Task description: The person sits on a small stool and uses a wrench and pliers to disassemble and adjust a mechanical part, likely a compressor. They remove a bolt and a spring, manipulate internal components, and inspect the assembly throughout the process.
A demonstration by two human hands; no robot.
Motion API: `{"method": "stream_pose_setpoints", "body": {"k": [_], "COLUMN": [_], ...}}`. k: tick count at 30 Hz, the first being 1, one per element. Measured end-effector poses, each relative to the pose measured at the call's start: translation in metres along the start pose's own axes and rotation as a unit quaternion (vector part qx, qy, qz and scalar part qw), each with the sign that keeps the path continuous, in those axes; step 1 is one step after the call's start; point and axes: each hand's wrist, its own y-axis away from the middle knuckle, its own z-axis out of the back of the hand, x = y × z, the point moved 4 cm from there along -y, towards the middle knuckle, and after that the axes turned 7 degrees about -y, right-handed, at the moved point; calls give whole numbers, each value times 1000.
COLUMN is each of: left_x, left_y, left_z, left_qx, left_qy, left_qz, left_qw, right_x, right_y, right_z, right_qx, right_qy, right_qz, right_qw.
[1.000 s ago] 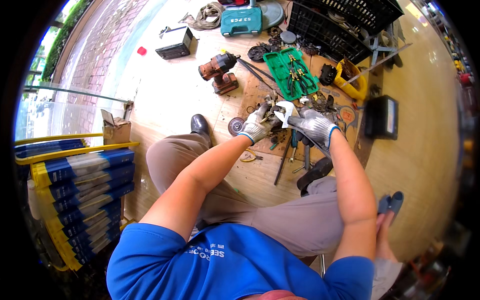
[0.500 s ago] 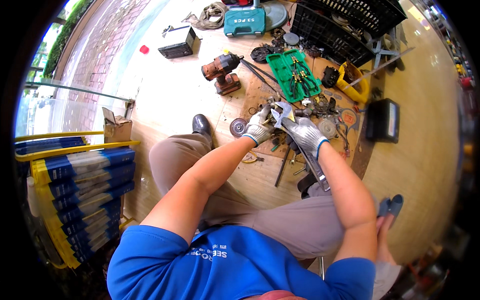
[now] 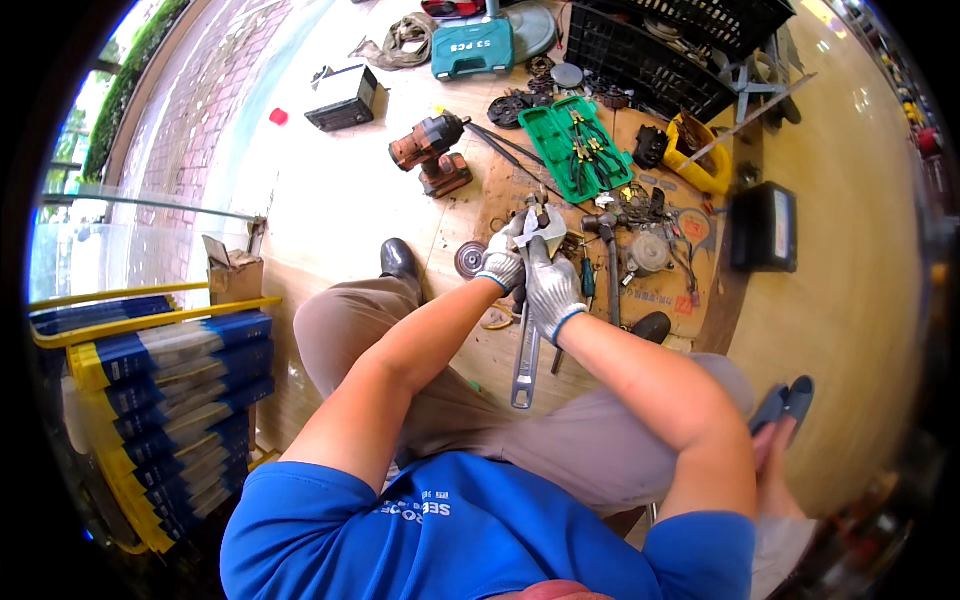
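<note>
Both my hands wear pale knitted gloves and meet above the cardboard on the floor. In my right hand [image 3: 555,290] is a large adjustable wrench [image 3: 525,370]; its jaws point away from me and its handle runs back toward my lap. The fingers of my left hand [image 3: 503,258] close around a small dark metal part [image 3: 538,207] at the wrench's jaws. Whether the jaws grip that part, I cannot tell. To the right lie a hammer [image 3: 607,255] and a screwdriver [image 3: 588,277]. A round metal disc [image 3: 473,258] sits left of my left hand.
A cordless impact wrench [image 3: 430,155] stands ahead, left of a green case [image 3: 535,130] of pliers. Beyond are a teal tool case [image 3: 473,50] and black crates [image 3: 650,65]. At right sit a yellow container [image 3: 712,175] and black box [image 3: 765,228]; a rack of packets [image 3: 180,390] stands left.
The wrench has swung left, its handle now pointing straight back between my legs instead of toward my right knee. My right hand has moved left, closer to my left hand.
</note>
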Motion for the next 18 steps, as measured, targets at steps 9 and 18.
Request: {"method": "stream_pose_setpoints", "body": {"k": [9,18], "left_x": [-52,-26], "left_y": [3,1], "left_z": [10,13], "left_qx": [78,22], "left_qy": [-95,-101], "left_qz": [37,3], "left_qw": [992,995], "right_x": [17,101], "right_y": [-22,-17], "right_z": [43,86], "right_qx": [43,133], "right_qy": [157,585], "right_qz": [28,156], "right_qw": [986,785]}}
